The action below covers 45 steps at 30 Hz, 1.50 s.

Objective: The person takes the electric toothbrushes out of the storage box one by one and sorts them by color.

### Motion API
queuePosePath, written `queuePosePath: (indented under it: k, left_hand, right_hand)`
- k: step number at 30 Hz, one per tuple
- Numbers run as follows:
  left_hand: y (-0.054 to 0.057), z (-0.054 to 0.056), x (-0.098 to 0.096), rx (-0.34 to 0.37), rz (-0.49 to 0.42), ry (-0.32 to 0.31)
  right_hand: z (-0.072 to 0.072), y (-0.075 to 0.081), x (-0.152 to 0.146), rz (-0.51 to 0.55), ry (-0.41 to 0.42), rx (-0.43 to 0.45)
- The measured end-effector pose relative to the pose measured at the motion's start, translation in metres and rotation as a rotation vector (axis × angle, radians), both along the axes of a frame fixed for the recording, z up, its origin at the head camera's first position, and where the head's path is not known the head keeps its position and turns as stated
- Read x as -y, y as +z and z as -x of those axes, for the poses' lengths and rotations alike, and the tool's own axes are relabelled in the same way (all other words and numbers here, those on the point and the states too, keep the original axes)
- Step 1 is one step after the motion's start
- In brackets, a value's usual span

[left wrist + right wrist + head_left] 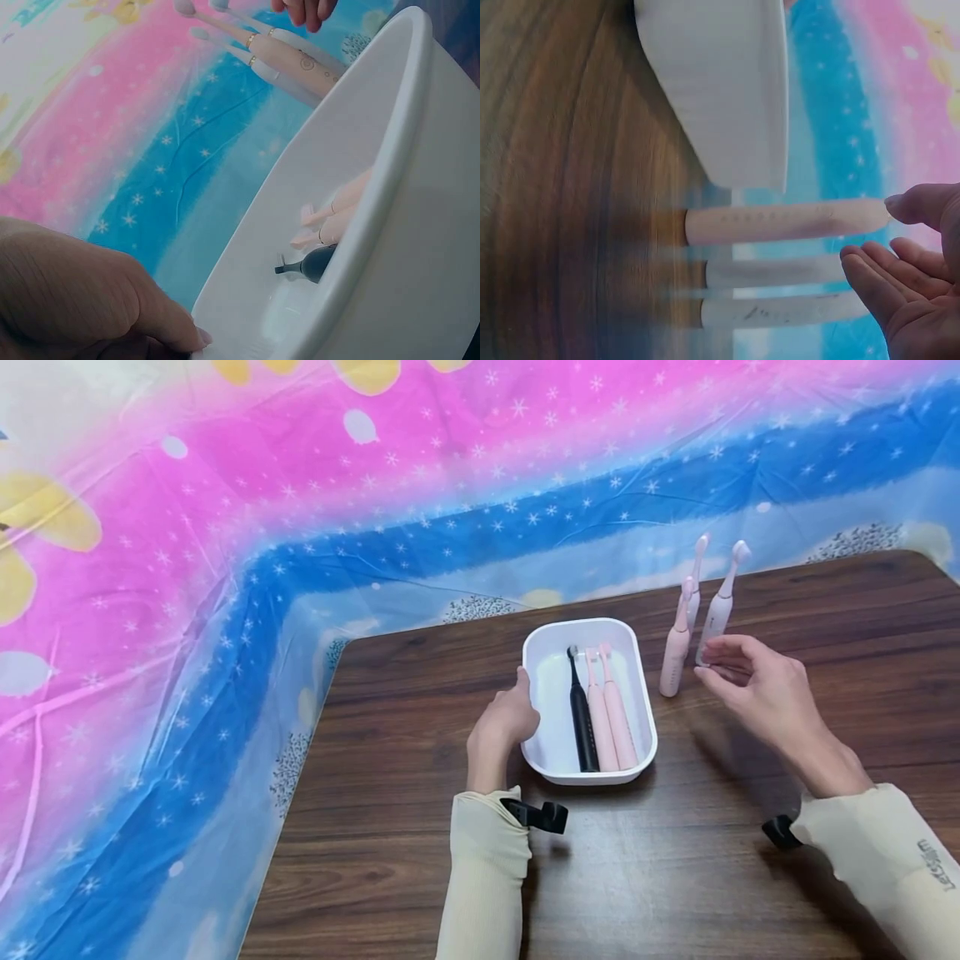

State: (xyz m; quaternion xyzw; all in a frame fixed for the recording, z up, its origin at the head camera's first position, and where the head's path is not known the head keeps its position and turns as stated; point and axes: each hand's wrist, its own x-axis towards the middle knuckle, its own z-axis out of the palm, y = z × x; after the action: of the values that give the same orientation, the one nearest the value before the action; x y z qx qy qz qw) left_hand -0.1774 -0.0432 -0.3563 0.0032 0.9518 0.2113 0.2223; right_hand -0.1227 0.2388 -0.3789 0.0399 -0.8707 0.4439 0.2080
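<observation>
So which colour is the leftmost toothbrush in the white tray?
Black toothbrush; the head view shows it best.

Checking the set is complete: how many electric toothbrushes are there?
6. Three lie in the white tub: black toothbrush, two pink toothbrushes. Three stand upright beside it, by the right hand.
</observation>
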Motion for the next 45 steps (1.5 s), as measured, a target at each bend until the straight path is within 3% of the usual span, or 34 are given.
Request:
queuePosePath:
  k: [8, 16, 21, 29, 33, 45]
  left_hand:
    - [0.001, 0.0, 0.0, 0.004, -0.005, -0.003]
    - [0.0, 0.0, 0.002, -0.01, -0.002, -0.004]
    - [-0.001, 0.001, 0.002, -0.002, -0.012, -0.004]
    - [-0.001, 0.002, 0.004, 0.003, -0.013, -0.008]
    - [-0.001, 0.002, 0.004, -0.001, -0.009, -0.017]
    - [0.0, 0.002, 0.005, -0.006, -0.002, -0.029]
  right_hand:
    - [-0.023, 0.009, 0.017, -0.018, 0.059, -0.059]
    - [-0.014, 0.012, 0.04, -0.052, 0.153, -0.122]
    - [-0.004, 0.01, 0.057, -0.086, 0.182, -0.033]
    - [0.009, 0.009, 0.085, -0.124, 0.291, 0.24]
    - [0.014, 0.005, 0.096, -0.172, 0.336, 0.333]
    - [0.022, -0.007, 0.117, -0.245, 0.356, 0.435]
